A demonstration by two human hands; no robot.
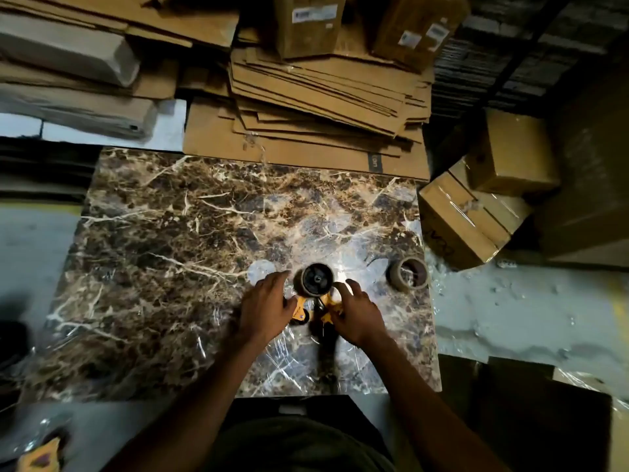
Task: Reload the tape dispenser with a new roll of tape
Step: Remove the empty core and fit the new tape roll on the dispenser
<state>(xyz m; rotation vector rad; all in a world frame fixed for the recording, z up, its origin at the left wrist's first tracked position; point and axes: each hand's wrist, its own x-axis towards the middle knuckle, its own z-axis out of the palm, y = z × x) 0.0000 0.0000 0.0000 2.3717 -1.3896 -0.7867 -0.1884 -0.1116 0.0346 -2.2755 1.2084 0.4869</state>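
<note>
i see both hands low on the marble counter [143,253], flanking the yellow tape dispenser [315,306]. the left hand [267,306] rests against its left side with loose, spread fingers; whether that grip is closed i cannot tell. the right hand [357,313] clasps its right side. a roll [316,280] sits on the hub. farther right another tape roll [408,273] lies near the counter's edge; flattened cardboard [323,97] is stacked beyond.
</note>
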